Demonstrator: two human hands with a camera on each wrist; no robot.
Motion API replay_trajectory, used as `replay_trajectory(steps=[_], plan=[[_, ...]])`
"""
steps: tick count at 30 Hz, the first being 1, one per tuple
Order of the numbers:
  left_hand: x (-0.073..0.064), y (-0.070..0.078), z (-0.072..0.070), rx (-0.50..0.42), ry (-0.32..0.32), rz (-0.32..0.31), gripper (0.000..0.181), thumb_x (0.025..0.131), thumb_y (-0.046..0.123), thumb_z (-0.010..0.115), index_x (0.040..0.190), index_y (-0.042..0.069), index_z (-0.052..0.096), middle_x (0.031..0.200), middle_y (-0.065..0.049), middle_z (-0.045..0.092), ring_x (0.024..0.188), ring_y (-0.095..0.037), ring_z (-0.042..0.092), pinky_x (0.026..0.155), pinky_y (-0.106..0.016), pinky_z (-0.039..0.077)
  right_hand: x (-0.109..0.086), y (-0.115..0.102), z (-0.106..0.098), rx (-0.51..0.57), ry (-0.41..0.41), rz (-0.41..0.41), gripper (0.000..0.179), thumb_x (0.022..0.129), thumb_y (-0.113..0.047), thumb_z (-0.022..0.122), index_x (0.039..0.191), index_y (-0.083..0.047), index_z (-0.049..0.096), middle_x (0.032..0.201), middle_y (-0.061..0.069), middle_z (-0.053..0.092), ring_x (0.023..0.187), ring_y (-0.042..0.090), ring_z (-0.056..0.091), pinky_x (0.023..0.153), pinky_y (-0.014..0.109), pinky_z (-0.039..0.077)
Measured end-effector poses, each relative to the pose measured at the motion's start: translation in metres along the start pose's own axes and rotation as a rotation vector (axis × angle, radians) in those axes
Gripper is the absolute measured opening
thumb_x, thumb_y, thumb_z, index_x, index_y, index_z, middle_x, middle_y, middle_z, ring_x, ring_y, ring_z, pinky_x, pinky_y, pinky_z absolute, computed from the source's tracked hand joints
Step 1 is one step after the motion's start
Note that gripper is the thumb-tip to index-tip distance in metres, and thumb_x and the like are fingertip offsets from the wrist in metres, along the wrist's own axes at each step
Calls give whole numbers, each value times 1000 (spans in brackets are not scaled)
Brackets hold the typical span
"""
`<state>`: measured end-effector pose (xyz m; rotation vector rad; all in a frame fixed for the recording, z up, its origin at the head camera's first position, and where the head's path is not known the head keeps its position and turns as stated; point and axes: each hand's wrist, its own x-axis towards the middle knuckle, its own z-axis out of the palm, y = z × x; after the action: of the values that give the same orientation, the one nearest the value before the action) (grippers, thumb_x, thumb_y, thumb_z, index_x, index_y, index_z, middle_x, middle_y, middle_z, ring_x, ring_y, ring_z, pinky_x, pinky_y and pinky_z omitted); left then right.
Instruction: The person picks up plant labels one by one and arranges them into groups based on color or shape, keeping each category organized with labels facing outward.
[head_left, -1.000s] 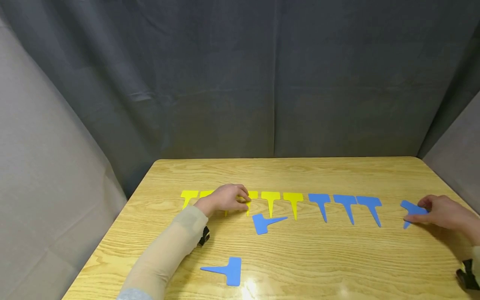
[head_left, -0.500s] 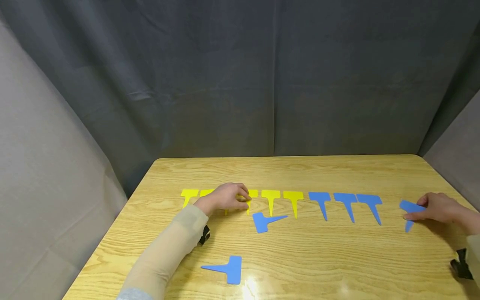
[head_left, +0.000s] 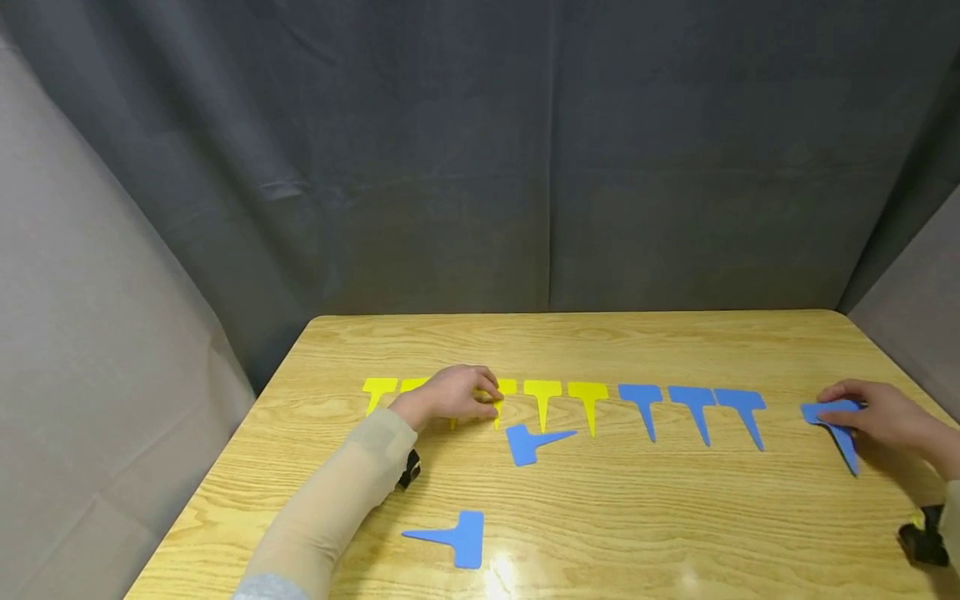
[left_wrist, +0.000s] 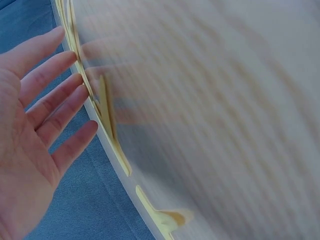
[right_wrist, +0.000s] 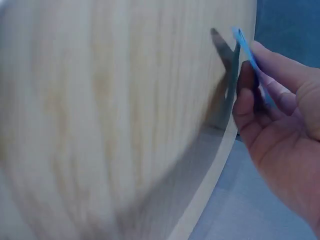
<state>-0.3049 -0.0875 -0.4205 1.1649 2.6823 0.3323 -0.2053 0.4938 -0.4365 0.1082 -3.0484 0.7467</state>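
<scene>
At the right of the head view, my right hand [head_left: 892, 417] pinches a blue T-shaped plant label [head_left: 846, 450] between thumb and fingers. Its stem points toward the near right, with a dark edge along one side. My left hand [head_left: 453, 392] lies over the row of yellow plant labels [head_left: 542, 400], hiding part of it. In the left wrist view the fingers [left_wrist: 62, 107] of that hand are spread and nearly straight, with their tips by the yellow labels. Three blue plant labels [head_left: 692, 408] continue the row, stems toward me.
Two loose blue labels lie sideways on the wooden table [head_left: 637, 517]: one label [head_left: 525, 446] just below the yellow row, another label [head_left: 467, 540] nearer the front. A dark grey curtain [head_left: 450, 167] hangs behind the table, with lighter cloth [head_left: 97, 333] at the left.
The blue label in my right hand has turned, its stem swinging from nearly straight toward me to the near right. My left hand and the labels on the table stay put.
</scene>
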Motion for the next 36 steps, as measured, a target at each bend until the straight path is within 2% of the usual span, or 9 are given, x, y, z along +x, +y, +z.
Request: replay_trajectory(steps=[3,7,13,17,21,24,30,32,36], plan=[[1,-1,0,2,0,6,31,90,34,71,116,19,73,124,2,59,113,-19,57,97,-35,43,1,-2,-2,9,23,-17,27,93,-5,63,106,18,58,100,37,55,78,34,57,55,28,45],[3,-2,1,13,-4,4,31,90,35,71,117,20,73,125,3,59,113,-18,57,98,-34,43,3,-11,-4,28,26,-23,28,95,-6,60,110,18,57,110,41,51,82,32,56,55,28,45],[3,-2,1,12,-11,-7,32,90,35,70,118,20,73,125,3,59,114,-18,56,99,-34,43,8,-25,1,105,-27,-25,31,98,-9,58,114,18,56,105,33,58,66,7,52,54,29,48],[3,-1,2,7,-10,-4,31,90,35,70,117,20,73,124,3,59,113,-18,56,98,-35,43,14,-26,5,116,-75,-16,34,96,-12,62,111,18,58,99,25,63,70,4,54,59,27,51],[2,0,1,-2,-10,2,31,90,35,71,117,19,73,124,3,59,113,-18,57,98,-35,43,19,-26,6,71,-92,-9,44,90,-21,72,111,16,59,99,23,64,79,14,57,62,27,49],[1,1,0,-1,-6,-1,31,90,34,71,117,19,73,124,2,59,113,-18,57,98,-35,43,22,-27,6,26,-84,-41,47,84,-20,78,109,16,61,100,25,64,84,25,58,66,30,46],[-1,1,-1,-2,0,-5,30,90,34,71,116,18,73,125,1,59,114,-19,57,98,-36,43,28,-28,6,-5,-87,-61,43,81,-17,79,106,15,63,99,26,64,87,36,59,71,41,48],[-1,1,-1,-2,-1,-5,30,90,34,71,116,19,73,125,1,59,114,-19,57,98,-36,43,30,-21,8,2,-90,-63,43,81,-17,79,105,14,63,100,29,63,90,42,58,74,49,48],[-1,1,0,-2,-2,-8,30,90,34,71,116,19,73,124,2,59,114,-19,57,98,-36,43,41,9,20,-18,-58,-67,45,79,-23,81,105,10,66,103,28,63,95,47,57,76,56,46]])
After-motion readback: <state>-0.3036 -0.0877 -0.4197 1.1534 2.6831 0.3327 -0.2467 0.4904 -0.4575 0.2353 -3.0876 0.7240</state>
